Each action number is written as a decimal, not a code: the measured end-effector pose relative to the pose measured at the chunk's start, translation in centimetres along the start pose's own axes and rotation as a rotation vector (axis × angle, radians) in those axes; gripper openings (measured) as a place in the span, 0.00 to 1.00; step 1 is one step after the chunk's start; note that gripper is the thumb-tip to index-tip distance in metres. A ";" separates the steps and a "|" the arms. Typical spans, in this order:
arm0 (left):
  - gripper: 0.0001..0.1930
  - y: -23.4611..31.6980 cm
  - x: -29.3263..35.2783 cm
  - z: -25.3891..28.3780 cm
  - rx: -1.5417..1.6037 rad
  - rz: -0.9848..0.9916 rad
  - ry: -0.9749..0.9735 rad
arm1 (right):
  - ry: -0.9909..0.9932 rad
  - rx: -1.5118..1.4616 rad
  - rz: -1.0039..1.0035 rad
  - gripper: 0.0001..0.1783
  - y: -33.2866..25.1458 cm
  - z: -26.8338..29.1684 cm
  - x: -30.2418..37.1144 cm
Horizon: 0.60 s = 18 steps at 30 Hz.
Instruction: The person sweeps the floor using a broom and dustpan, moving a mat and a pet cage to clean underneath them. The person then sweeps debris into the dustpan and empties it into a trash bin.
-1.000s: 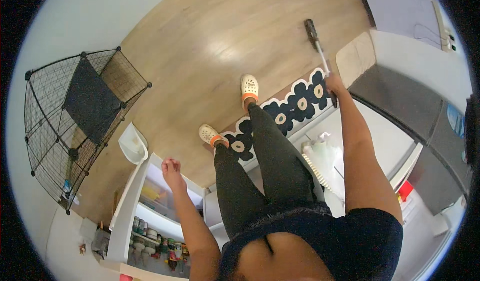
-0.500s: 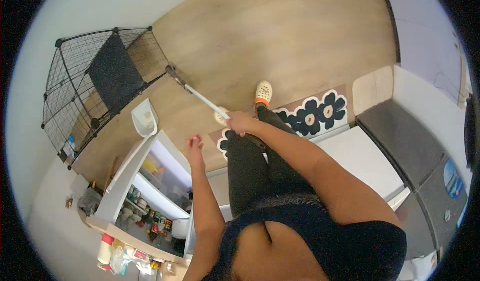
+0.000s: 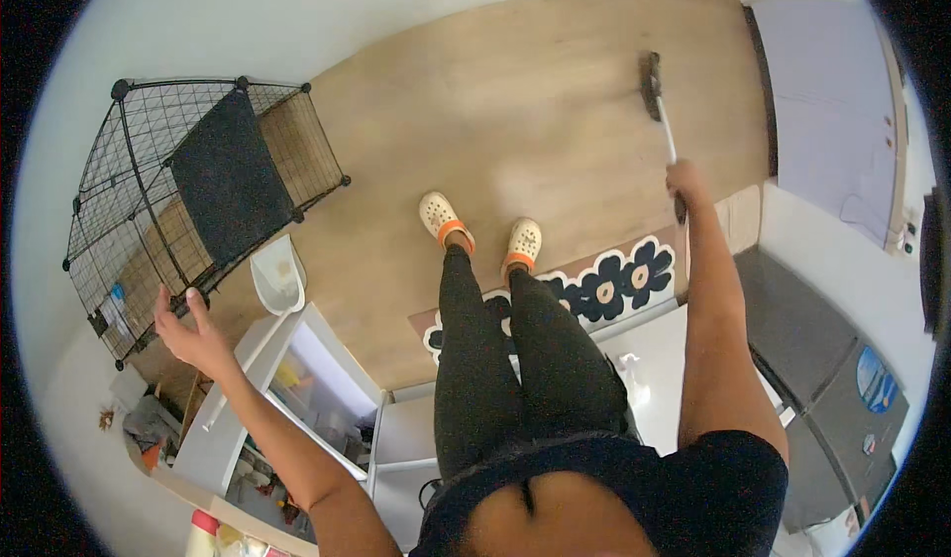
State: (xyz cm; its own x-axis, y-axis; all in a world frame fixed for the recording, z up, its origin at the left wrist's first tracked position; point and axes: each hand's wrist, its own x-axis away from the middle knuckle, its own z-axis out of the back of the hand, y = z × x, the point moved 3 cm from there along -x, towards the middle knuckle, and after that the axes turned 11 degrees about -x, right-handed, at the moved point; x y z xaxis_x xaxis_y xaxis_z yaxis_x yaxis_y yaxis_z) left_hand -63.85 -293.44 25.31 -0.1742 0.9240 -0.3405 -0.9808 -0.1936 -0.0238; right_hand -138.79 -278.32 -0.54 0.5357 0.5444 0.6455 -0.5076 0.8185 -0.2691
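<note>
A: Any labels legible?
B: Blue oval sticker (image 3: pixel 876 379) on the dark grey unit (image 3: pixel 797 314), far right; its marks are too small to make out. Red-topped bottle (image 3: pixel 203 532) at the lower edge, label cut off by the frame.

A: State of the hands?
B: Right hand (image 3: pixel 684 182): closed around the white handle of a broom (image 3: pixel 669 136), arm stretched forward. Left hand (image 3: pixel 193 337): wide, fingers parted, thumb held apart; it overlaps the near edge of the wire pen (image 3: pixel 129 200) in view. Contact cannot be told.

A: Position of the broom?
B: Ahead and to the right, dark head over the wood-look floor (image 3: pixel 555 111), near the lilac door (image 3: pixel 822 91). Bristles blurred; whether they press on the floor is unclear. Dark butt end of the handle shows below the fist.

A: Other items hidden or cut off?
B: Flower-patterned mat (image 3: pixel 604 289), partly covered by the legs. Contents of the white shelf unit (image 3: pixel 223 448), partly behind the left forearm, hard to identify. White dustpan (image 3: pixel 277 272) in plain view, just beside the pen.

A: Edges and room?
B: Floor runs broad from pen to door, bounded ahead by the curving pale wall (image 3: pixel 396 2). Cream clogs (image 3: pixel 436 215) stand at its near side, well apart from the broom head.
</note>
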 end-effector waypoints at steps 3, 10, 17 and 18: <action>0.21 -3.2 0.0 -3.3 -0.058 -0.028 -0.132 | 0.001 -0.085 -0.193 0.13 -6.9 -0.3 -6.6; 0.14 -4.8 -3.7 -5.1 -0.217 -0.166 -0.102 | -0.158 0.523 0.217 0.11 -21.3 -7.2 -8.8; 0.15 -5.6 -5.2 -5.5 0.013 0.076 -0.159 | -0.105 0.238 0.303 0.24 -28.5 -17.3 12.4; 0.14 -5.3 -5.3 -5.9 0.050 0.112 -0.159 | -0.260 0.136 0.150 0.27 -28.7 -19.1 15.1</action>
State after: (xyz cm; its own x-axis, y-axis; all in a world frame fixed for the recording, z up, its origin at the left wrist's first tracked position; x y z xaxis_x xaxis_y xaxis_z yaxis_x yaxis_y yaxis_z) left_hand -57.19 -299.20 21.72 -0.2907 0.9387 -0.1851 -0.9568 -0.2857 0.0536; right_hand -103.27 -290.08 3.27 0.2671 0.5775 0.7714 -0.6624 0.6915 -0.2883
